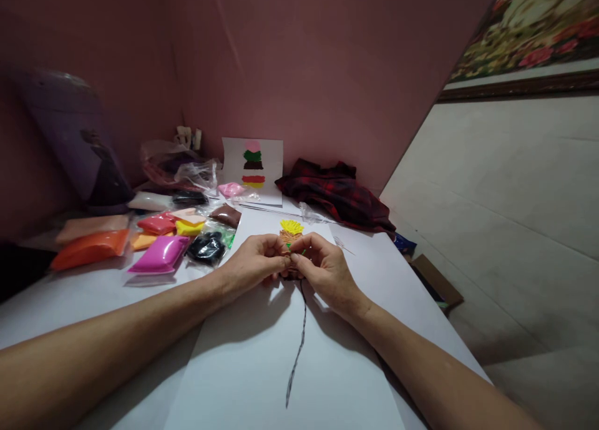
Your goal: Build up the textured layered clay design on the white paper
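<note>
Both my hands meet over a sheet of white paper [243,367]. The fingers of my left hand [253,258] are pinched together, close against the pinched fingers of my right hand [327,268]. Whatever lies between the fingertips is too small to make out. Just beyond them, a yellow clay shape [292,226] with fringed strokes sits on the paper above a light brown clay part [289,236]. Bits of green and dark brown show around the fingers, partly hidden by them. A dark wavy line [299,346] runs down the sheet toward me.
Bags of coloured clay, including a magenta bag [156,255], an orange bag [91,250] and a black bag [206,248], lie at the left. A card with coloured patches [274,161] leans against the wall. Beside it is a dark red plaid cloth [334,193].
</note>
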Demonstrator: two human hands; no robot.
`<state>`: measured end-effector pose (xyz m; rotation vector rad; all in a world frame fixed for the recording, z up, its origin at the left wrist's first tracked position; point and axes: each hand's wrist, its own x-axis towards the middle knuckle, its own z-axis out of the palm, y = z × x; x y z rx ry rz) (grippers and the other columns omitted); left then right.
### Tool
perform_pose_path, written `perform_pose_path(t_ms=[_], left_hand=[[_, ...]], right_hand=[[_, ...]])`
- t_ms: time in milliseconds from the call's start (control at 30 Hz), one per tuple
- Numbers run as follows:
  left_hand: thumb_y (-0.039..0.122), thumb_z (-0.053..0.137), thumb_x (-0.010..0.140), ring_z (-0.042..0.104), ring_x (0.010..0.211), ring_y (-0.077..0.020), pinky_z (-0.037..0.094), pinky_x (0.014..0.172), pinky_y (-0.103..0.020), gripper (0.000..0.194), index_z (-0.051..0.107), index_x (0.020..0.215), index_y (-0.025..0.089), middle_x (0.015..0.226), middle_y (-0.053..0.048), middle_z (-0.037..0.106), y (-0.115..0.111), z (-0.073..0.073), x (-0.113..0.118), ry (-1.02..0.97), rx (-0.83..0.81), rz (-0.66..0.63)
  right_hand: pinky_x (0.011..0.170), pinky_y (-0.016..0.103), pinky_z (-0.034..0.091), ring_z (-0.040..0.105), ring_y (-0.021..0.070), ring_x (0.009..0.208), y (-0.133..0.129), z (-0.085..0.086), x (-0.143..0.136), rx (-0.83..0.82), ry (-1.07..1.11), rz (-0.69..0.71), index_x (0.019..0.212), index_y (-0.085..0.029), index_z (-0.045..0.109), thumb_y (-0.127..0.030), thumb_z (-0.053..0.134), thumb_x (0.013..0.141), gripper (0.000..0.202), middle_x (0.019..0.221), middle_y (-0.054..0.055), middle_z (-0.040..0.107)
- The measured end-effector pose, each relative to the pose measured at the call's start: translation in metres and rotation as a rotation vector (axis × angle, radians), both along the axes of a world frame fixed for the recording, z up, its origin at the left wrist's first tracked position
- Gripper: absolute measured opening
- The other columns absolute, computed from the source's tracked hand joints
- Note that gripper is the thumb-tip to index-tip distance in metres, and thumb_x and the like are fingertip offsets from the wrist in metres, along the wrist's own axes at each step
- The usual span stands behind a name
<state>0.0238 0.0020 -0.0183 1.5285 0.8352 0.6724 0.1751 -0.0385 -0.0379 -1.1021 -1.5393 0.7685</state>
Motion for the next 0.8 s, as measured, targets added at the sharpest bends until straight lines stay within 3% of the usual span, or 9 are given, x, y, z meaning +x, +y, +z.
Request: perform_pose_path(t_ms=[800], left_hand=[[0.029, 0.064, 0.065, 0.048, 0.044, -0.0079, 0.037, 0.043, -0.019, 0.021, 0.049, 0.07, 0.016, 0.051, 0.005, 0.052, -0.001, 0.0024, 0.0001, 0.009, -0.009, -0.004]], right_hand=[[0.055, 0.023, 0.045, 0.054, 0.0111, 0.061, -0.0008, 0.0009, -0.0009, -0.012, 0.02, 0.007, 0.082, -0.019, 0.057, -0.016, 0.056, 0.077, 0.007, 0.073, 0.0, 0.059]])
